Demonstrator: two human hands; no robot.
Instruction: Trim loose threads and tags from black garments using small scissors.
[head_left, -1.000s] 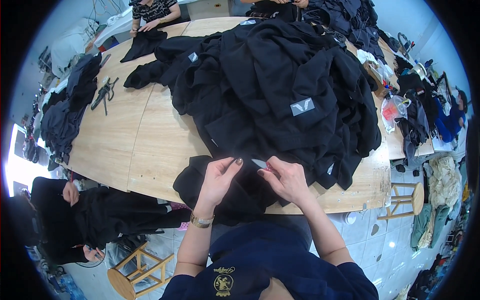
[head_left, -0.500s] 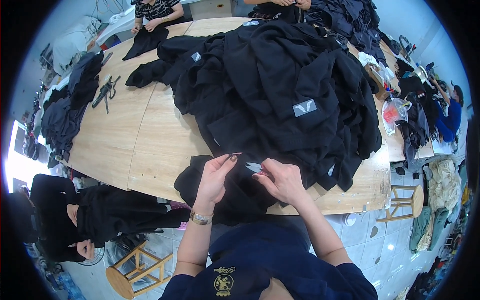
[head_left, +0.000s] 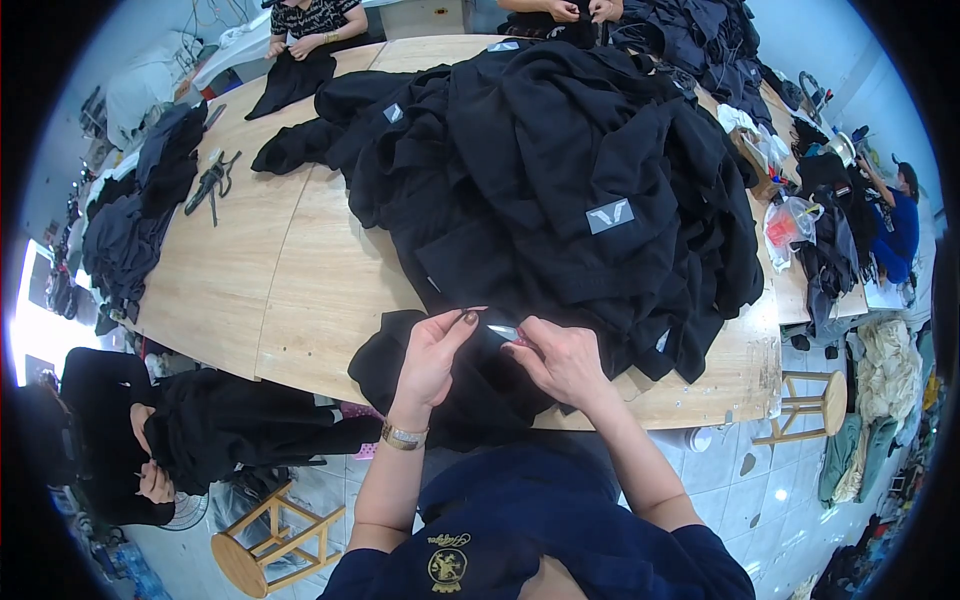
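My left hand (head_left: 432, 362) pinches a bit of black fabric between thumb and fingers at the near edge of a large heap of black garments (head_left: 530, 180). Just right of it, my right hand (head_left: 562, 358) is closed around a small pair of thread snips (head_left: 503, 331), whose silvery blades point left toward the pinched fabric. The blades look nearly together. Below my hands, part of a black garment (head_left: 385, 365) spreads over the table's near edge. A grey rectangular patch (head_left: 610, 216) shows on the heap.
Dark scissors (head_left: 210, 185) lie on the wooden table (head_left: 230, 290) at left, near piled dark garments (head_left: 130, 235). Other people work across the table, at the left and at far right. Wooden stools (head_left: 270, 535) stand on the tiled floor. A plastic bag (head_left: 792, 222) sits at the right.
The snips' blades have come together from a spread position. Both hands stay almost in place. At the lower left, a co-worker's hands have shifted on dark cloth.
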